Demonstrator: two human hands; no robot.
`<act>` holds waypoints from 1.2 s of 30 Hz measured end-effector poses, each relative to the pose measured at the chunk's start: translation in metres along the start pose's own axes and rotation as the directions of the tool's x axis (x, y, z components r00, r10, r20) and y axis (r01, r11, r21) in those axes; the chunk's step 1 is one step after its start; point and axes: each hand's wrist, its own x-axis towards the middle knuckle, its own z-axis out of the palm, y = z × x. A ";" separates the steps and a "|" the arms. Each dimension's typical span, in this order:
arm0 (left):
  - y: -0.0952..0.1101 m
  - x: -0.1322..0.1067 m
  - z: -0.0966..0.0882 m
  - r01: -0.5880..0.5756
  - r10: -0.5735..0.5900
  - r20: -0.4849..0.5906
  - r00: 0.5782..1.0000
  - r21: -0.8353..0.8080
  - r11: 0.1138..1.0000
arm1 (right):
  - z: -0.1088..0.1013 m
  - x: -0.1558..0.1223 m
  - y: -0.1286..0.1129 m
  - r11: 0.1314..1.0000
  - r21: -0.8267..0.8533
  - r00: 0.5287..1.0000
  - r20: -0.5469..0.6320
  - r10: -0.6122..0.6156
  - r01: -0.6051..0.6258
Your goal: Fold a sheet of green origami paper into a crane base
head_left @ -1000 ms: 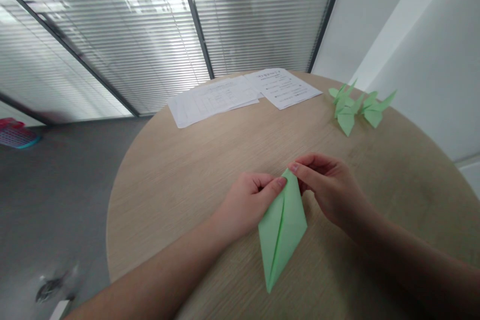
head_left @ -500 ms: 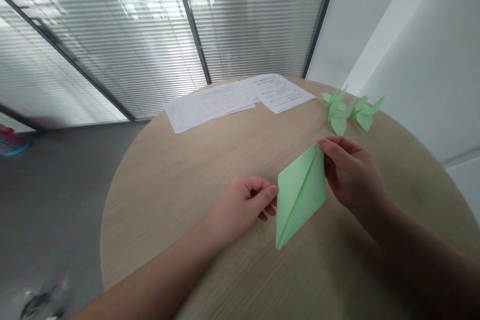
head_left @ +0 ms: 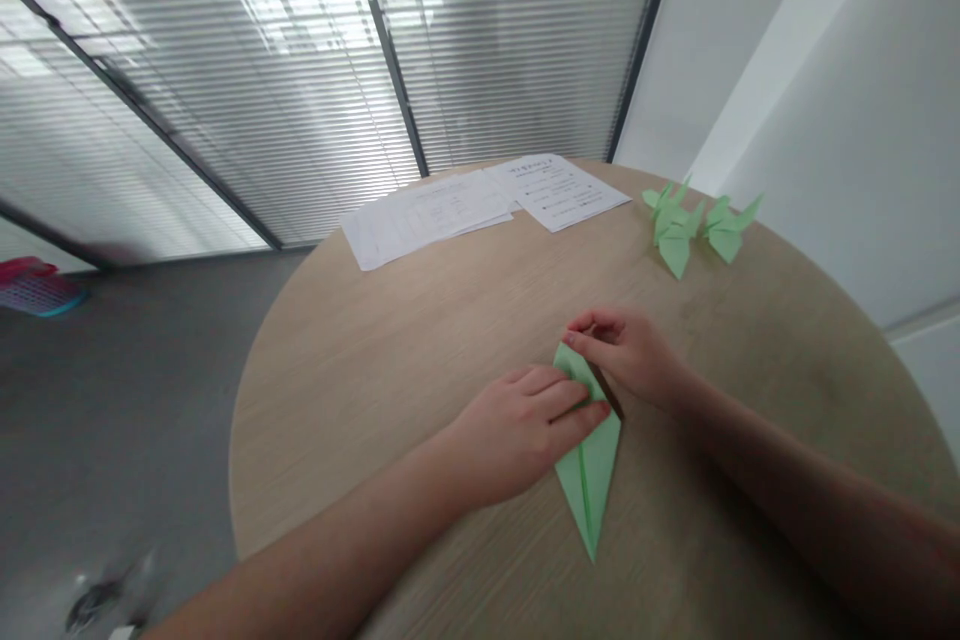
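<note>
A folded sheet of green origami paper (head_left: 596,470), shaped like a long diamond with a crease down its middle, lies on the round wooden table (head_left: 405,340). Across its upper half my left hand (head_left: 525,430) rests flat, fingers stretched out and pressing on the paper; that part is covered. At the far corner, my right hand (head_left: 630,350) is closed, thumb and finger pinching the paper's tip. A dark gap shows under the paper's right edge.
Folded green paper cranes (head_left: 673,230) stand at the table's back right, with another paper crane (head_left: 726,228) beside them. White printed sheets (head_left: 435,212) overlap along the far edge. Blinds and a white wall border the table. A pink and blue basket (head_left: 41,288) sits on the floor at left.
The green paper has come down from the air onto the table and turned to point towards me. My left hand has moved from its edge to lying flat over it.
</note>
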 end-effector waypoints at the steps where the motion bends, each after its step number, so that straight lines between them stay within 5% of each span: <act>1: 0.001 0.000 0.004 -0.003 0.003 0.050 0.999 0.003 1.000 | -0.001 0.002 0.002 0.994 -0.090 0.998 0.008 -0.062 0.062; 6: 0.004 -0.001 0.011 -0.002 0.002 0.120 0.993 0.002 1.000 | -0.006 0.008 0.008 0.878 -0.394 0.962 0.139 -0.236 0.272; 17: 0.007 0.000 0.011 0.064 -0.046 0.143 0.989 -0.123 0.990 | -0.001 0.005 0.009 0.819 -0.540 0.979 0.156 -0.132 0.196; 26: 0.006 0.002 0.014 -0.004 0.044 0.254 0.966 -0.156 0.988 | -0.001 0.008 0.010 0.818 -0.551 0.983 0.161 -0.090 0.166; 30: -0.001 0.000 0.007 -0.061 0.111 0.167 0.980 -0.281 0.958 | -0.003 0.009 0.009 0.813 -0.556 0.979 0.188 -0.080 0.173; 36: -0.014 0.001 0.004 0.098 -0.092 0.038 0.995 -0.213 0.972 | -0.005 0.011 0.009 0.812 -0.554 0.974 0.213 -0.071 0.180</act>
